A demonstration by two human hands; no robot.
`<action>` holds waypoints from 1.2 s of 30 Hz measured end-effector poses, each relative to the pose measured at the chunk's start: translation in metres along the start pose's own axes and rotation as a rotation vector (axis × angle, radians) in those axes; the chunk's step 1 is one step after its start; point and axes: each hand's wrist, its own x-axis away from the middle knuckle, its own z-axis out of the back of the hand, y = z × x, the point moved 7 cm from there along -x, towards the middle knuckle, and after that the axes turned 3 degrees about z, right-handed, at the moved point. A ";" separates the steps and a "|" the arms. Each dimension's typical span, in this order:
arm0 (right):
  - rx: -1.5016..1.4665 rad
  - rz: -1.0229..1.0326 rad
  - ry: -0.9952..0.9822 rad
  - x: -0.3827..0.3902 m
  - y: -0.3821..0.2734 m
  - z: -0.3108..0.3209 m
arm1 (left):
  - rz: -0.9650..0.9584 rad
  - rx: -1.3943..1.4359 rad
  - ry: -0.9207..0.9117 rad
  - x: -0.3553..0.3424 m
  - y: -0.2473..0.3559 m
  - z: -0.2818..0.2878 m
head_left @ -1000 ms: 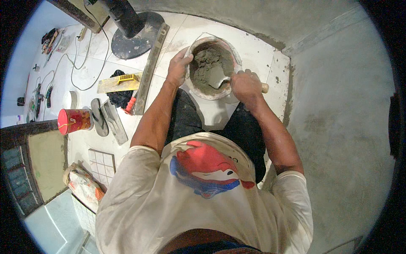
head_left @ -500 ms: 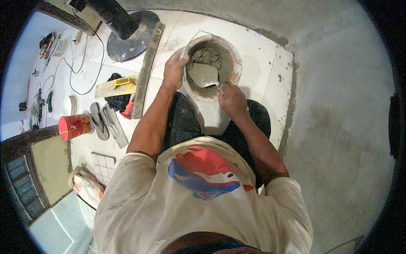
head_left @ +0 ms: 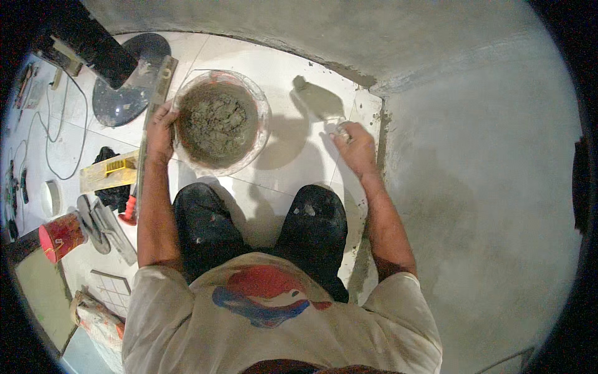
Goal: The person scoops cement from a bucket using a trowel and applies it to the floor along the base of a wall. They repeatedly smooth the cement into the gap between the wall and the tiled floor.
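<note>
A round bucket of wet grey mortar stands on the pale tiled floor, just beyond my knees. My left hand grips its left rim, with the thumb over the edge. To the right of the bucket, my right hand is closed round the handle of a trowel. The blade carries a coat of grey mortar and points away from me, over the floor near the wall corner. Shadows of the bucket and the trowel fall between them.
Bare grey walls rise at the right and far side. Along the left lie a long straightedge, a yellow-handled float, a red bucket, a tile piece and a sack. A black round base stands far left.
My right hand has lifted the trowel out of the bucket and carried it right, towards the wall corner. The view has shifted, and the bucket appears further left, my left hand still on it.
</note>
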 end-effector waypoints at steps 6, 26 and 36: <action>0.521 -0.053 -0.173 -0.049 0.123 0.023 | -0.793 -0.833 0.018 0.122 0.102 -0.207; 0.773 -0.235 -0.551 -0.175 0.146 0.017 | -0.413 -0.769 -0.911 0.107 -0.167 -0.332; 0.864 -0.146 -0.521 -0.156 0.142 0.054 | -0.376 -0.733 -0.971 0.114 -0.161 -0.336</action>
